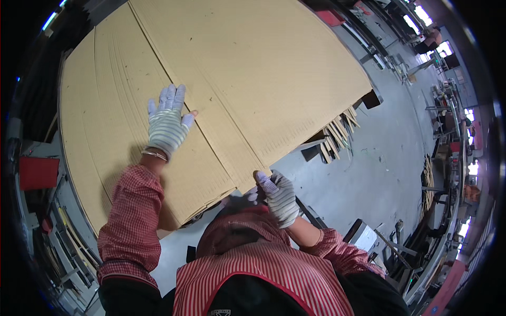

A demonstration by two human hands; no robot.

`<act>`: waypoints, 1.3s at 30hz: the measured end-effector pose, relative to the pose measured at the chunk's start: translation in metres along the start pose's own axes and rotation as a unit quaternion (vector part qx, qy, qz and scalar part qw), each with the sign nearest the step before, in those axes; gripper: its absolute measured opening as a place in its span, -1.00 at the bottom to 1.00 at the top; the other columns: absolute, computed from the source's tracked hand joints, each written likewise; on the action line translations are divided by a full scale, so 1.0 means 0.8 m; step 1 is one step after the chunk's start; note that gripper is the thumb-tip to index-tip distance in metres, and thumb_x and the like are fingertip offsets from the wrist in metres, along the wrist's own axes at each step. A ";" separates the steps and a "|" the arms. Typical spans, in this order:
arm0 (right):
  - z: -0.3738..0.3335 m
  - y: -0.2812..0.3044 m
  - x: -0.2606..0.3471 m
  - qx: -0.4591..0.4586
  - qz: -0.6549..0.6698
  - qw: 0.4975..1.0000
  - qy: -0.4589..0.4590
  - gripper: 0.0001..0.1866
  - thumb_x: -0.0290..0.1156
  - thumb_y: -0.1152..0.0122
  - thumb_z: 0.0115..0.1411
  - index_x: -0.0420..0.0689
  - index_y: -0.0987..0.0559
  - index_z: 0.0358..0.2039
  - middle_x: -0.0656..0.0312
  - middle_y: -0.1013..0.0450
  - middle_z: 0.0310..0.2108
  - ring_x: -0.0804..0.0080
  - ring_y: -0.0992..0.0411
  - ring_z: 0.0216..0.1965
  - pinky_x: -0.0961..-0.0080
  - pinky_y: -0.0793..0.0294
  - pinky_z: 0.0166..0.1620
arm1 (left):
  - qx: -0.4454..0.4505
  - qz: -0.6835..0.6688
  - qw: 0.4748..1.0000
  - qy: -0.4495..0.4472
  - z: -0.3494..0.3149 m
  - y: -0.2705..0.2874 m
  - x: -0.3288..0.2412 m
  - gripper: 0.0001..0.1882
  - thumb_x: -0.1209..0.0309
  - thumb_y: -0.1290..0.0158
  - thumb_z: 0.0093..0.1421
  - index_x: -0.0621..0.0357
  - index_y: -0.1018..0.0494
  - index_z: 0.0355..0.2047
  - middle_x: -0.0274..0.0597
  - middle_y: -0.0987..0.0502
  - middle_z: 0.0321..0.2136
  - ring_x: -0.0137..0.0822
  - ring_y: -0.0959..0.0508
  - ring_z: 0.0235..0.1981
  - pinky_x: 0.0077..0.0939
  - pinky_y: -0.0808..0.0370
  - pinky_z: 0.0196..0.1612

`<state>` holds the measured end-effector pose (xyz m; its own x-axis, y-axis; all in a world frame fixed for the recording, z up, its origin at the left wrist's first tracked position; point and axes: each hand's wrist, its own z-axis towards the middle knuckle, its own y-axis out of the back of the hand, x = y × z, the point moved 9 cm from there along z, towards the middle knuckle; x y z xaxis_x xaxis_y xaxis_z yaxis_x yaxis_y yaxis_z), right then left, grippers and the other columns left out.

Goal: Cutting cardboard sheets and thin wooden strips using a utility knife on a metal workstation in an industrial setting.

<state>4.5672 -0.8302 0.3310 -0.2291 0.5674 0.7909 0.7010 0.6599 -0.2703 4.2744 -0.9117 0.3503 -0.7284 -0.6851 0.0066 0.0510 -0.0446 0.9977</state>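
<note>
— Where was the cardboard sheet (263,68)?

— On top of a stack of cardboard sheets (89,147), a big tan one lying flat and skewed across the sheets under it, its near corner jutting toward the person's chest.

— And the hands?

— Both wore striped knit gloves. The left hand (166,124) lay flat on the stack just beside the top sheet's long edge, fingers spread and straight, thumb out against that edge, gripping nothing. The right hand (278,196) was at the near corner of the top sheet, fingers curled round its edge, thumb up against the rim; it had hold of that corner.

— What lay beyond?

— Red checked sleeves (132,221) came up from the lower edge. Right of the stack was a grey floor (379,158), with a bundle of wooden slats (337,134) poking out from under the stack's far corner. A red bin (37,173) stood at the left.
</note>
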 end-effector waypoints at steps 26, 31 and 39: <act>-0.003 -0.017 0.134 0.044 -0.546 0.826 0.129 -0.49 0.05 -0.17 0.19 -0.23 -0.57 -0.48 0.23 -0.37 -0.77 0.44 -0.28 -0.78 0.49 -0.27 -0.64 | -0.151 -0.103 0.966 -0.180 -0.037 0.088 -0.113 -0.26 0.08 -0.07 0.11 -0.11 -0.13 0.29 0.03 -0.15 0.26 0.10 -0.11 0.28 0.12 0.06 0.27; 0.054 -0.060 0.120 0.011 -0.701 0.573 0.425 -0.21 0.05 -0.10 0.14 -0.25 -0.21 0.21 -0.11 -0.11 0.25 -0.08 -0.02 0.29 0.10 0.08 0.32 | -0.043 -0.070 0.985 -0.151 -0.031 0.052 -0.122 -0.23 0.03 -0.05 0.10 -0.15 -0.09 0.30 0.01 -0.14 0.27 0.08 -0.09 0.29 0.12 0.11 0.29; 0.074 -0.094 0.121 0.022 -0.720 0.574 0.389 -0.12 0.18 -0.03 0.13 -0.25 -0.18 0.25 -0.09 -0.08 0.27 -0.06 0.02 0.32 0.04 0.16 0.33 | -0.034 -0.029 0.995 -0.089 0.024 0.040 -0.103 -0.18 -0.05 0.01 0.11 -0.01 -0.06 0.32 0.07 -0.04 0.29 0.09 -0.03 0.29 0.13 0.16 0.29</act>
<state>4.4523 -0.7961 0.3953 -0.1672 -0.9628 0.2121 0.1408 0.1896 0.9717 4.3235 -0.8427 0.3833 -0.8410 -0.5399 -0.0332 0.0465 -0.1333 0.9900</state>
